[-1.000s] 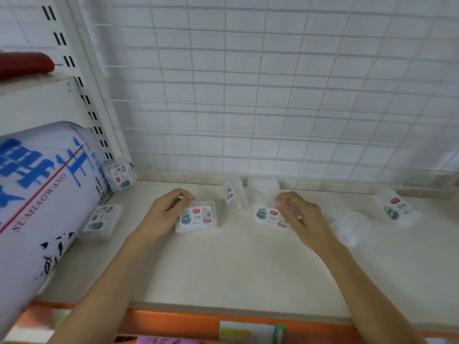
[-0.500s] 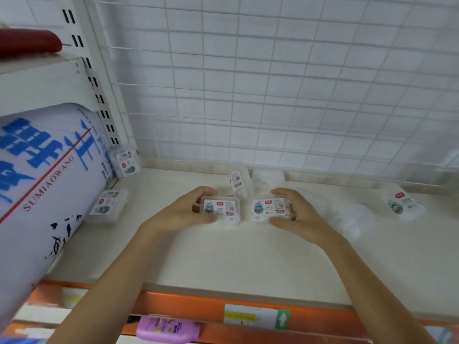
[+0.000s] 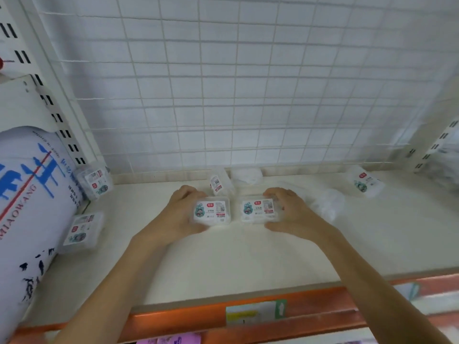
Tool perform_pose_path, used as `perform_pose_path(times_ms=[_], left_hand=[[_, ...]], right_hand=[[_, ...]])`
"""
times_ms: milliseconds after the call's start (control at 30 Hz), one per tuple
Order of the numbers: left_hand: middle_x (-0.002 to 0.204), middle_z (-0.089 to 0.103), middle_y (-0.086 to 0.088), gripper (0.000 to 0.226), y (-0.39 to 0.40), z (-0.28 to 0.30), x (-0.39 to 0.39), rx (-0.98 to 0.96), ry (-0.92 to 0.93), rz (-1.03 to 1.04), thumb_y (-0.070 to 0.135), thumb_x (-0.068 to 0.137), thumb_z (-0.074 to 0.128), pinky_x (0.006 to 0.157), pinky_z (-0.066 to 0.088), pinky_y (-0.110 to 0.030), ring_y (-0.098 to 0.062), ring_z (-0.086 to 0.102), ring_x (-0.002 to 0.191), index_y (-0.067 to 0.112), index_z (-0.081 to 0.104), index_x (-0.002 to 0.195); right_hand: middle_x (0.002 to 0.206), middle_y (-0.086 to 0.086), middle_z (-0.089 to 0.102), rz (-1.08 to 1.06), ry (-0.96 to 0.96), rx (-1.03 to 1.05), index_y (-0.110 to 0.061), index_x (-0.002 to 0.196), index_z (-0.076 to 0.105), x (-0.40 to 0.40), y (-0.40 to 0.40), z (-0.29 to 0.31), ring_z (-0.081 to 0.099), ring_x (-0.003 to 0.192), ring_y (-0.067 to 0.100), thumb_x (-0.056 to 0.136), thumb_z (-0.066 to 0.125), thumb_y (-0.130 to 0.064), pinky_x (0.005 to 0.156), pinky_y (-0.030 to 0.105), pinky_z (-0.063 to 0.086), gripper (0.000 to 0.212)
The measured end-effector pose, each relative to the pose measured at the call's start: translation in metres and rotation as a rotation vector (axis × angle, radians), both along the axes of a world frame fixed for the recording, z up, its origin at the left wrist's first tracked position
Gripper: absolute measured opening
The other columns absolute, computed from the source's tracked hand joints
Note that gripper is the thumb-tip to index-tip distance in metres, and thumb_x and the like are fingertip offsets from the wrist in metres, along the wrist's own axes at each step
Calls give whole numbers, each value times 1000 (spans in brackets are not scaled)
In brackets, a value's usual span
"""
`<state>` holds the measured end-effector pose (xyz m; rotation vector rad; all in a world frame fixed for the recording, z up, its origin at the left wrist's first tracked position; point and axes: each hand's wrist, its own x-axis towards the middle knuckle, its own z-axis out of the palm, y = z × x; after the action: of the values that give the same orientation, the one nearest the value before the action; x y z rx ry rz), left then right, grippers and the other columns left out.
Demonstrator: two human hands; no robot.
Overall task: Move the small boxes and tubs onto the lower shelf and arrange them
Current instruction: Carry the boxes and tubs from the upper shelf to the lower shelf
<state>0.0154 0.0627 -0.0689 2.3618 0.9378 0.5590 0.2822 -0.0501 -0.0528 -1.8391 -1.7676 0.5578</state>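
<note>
1. The left hand (image 3: 180,214) grips a small clear box (image 3: 211,212) flat on the cream shelf (image 3: 223,266).
2. The right hand (image 3: 293,214) grips a second box (image 3: 259,210) just beside the first.
3. Another box (image 3: 83,230) lies near a large white sack (image 3: 27,207) at the left.
4. A wire grid (image 3: 236,83) backs the shelf.
</note>
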Motion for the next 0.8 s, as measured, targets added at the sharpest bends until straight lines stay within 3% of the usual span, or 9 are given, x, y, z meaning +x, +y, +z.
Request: perform_pose_path(times_ms=[67,167,300,367,467,600,667,733,800], left_hand=[[110,39,10,83,-2,4,7,60,13,-2,62,50,53,86,25,-2,-9,36,107,23,49,123],[112,42,12,86,-9,9,18,110,-48,-25,61,50,55,90,28,-11,-11,40,111,21,49,126],[111,39,26,73,-21,19,44,143,-171,-111,56,54,60,89,26,-3,-6,40,110,27,48,120],[114,39,26,68,-31,26,65,157,-201,-170,51,58,66,93,31,-14,-5,41,109,31,45,119],[114,45,14,67,-57,31,104,156,-250,-236,35,63,76,95,35,-26,-11,45,110,26,46,122],[113,45,22,64,-110,35,168,118,-312,-339,28,66,80,89,34,-10,-9,48,105,26,45,120],[115,43,25,65,-143,36,202,87,-319,-405,36,64,76,87,31,-1,-4,47,104,21,48,120],[114,44,23,67,-177,35,237,47,-313,-462,45,61,69,85,31,0,-4,47,104,23,47,120],[113,47,17,66,-212,34,270,11,-323,-502,45,60,70,85,33,-3,-7,49,105,25,46,119]], right_hand=[[122,-9,43,-3,-164,56,-21,134,38,4,-12,4,29,119,8,75,72,-21,97,22,31,68],[130,-9,37,-30,-253,120,-20,136,36,16,-40,6,24,123,8,77,71,-20,100,20,25,68],[121,-9,36,-202,-248,246,-16,130,45,45,-94,11,32,112,7,71,77,-17,97,25,33,67],[116,-12,36,-315,-251,297,-16,128,49,62,-127,16,38,106,9,68,79,-17,92,27,38,67],[113,-10,41,-477,-275,345,-15,127,52,84,-183,24,42,104,13,65,81,-14,90,27,37,68],[114,-5,47,-632,-267,412,-15,125,53,117,-271,24,49,104,20,62,84,-15,89,36,44,70],[119,-6,46,-712,-246,389,-19,127,51,133,-318,21,47,110,20,63,84,-17,93,38,43,72],[119,-7,46,-777,-232,373,-22,128,49,149,-364,16,45,113,23,63,84,-19,94,39,42,74],[117,-8,47,-821,-247,370,-25,126,48,162,-408,11,45,112,22,62,85,-20,91,31,38,74]])
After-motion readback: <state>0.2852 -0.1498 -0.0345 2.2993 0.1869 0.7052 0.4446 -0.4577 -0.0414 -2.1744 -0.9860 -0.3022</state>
